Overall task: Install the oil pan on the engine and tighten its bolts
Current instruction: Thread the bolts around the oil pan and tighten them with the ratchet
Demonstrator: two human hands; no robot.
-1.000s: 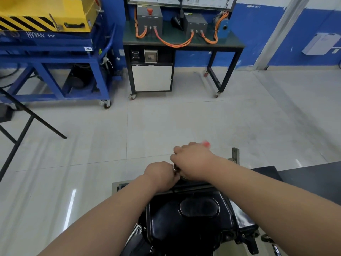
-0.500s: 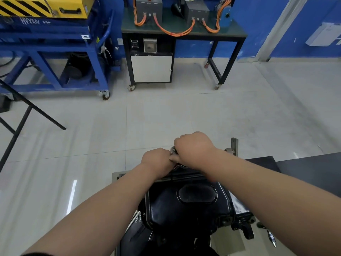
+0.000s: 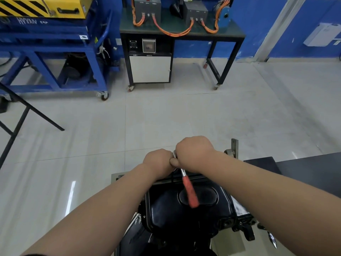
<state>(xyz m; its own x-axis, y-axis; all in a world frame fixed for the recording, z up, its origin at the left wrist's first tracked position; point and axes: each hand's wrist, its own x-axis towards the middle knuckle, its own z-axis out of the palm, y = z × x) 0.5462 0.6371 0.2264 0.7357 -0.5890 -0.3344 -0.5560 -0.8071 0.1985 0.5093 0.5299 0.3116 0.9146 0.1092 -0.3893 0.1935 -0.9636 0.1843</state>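
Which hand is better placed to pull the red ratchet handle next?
Probably the right hand: it grips the ratchet at its head, and the red handle runs back from under it over the oil pan. The left hand curls beside the head.

Head-worn; faces forward-down, close above oil pan [image 3: 166, 209]

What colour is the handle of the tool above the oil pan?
Red: the handle of the tool shows best in the head view.
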